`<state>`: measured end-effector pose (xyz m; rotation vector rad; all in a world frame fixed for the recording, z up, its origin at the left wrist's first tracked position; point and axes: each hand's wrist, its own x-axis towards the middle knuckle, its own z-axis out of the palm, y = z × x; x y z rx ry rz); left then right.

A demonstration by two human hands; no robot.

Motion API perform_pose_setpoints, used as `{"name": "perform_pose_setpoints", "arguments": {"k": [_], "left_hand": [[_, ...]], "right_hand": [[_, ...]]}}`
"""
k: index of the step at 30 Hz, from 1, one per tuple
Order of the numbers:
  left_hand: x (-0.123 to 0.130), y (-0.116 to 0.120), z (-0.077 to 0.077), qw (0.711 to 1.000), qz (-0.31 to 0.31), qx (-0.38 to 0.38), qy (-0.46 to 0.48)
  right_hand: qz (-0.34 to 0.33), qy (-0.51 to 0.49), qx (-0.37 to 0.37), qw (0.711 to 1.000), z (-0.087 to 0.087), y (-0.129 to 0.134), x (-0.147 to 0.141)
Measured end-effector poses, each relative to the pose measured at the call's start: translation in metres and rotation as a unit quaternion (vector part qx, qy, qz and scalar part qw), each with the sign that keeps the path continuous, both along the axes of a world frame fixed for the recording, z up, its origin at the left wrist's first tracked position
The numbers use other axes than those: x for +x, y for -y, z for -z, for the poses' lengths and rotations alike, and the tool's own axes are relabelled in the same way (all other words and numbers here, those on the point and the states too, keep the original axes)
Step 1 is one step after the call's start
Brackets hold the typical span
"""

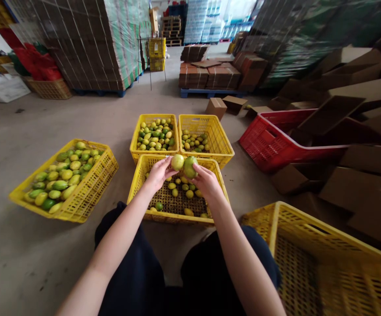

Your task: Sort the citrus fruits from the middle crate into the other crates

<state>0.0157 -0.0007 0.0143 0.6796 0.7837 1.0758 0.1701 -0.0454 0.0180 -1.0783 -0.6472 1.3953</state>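
Observation:
My left hand [159,174] holds a yellow-green fruit [177,162] between its fingers. Right beside it, a greener fruit [190,167] is held in my right hand [206,180]. Both fruits are above the near yellow crate [177,216], where several yellow and green fruits lie scattered on the bottom. Behind it, a back left crate [154,153] is well filled with mixed fruit, while the back right crate [206,154] has a smaller heap at its near left. A tilted yellow crate [93,193] full of fruit stands at the left.
A large yellow crate [322,272] is at the lower right. Beyond it are a red crate [269,145] and piled cardboard boxes [361,175]. Flat cartons [210,77] on a blue pallet and wrapped stacks [88,44] stand farther back.

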Motion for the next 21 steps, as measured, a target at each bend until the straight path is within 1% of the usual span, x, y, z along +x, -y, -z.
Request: {"name": "perform_pose_setpoints", "arguments": {"k": [4, 7, 9, 13, 18, 21], "left_hand": [[-0.0026, 0.0006, -0.0032, 1.000, 0.012, 0.018, -0.017], [-0.0039, 0.0004, -0.0041, 1.000, 0.014, 0.017, -0.019], [-0.0040, -0.0002, -0.0035, 1.000, 0.007, 0.012, -0.014], [-0.0037, -0.0020, -0.0015, 1.000, -0.016, -0.004, -0.006], [-0.0042, -0.0028, -0.0006, 1.000, -0.028, 0.002, -0.008], [-0.0042, -0.0031, 0.0005, 0.999, -0.046, 0.005, -0.012]], "right_hand": [[0.019, 0.011, -0.027, 0.999, 0.0047, -0.0019, 0.0024], [0.010, -0.005, -0.024, 1.000, 0.0074, -0.0026, 0.0036], [0.004, -0.018, -0.022, 1.000, 0.0086, -0.0034, 0.0044], [0.017, -0.044, -0.029, 0.998, 0.0103, -0.0058, 0.0069], [0.029, -0.024, -0.021, 0.999, 0.0094, -0.0056, 0.0088], [0.023, -0.018, -0.019, 0.999, 0.0077, -0.0040, 0.0083]]}}
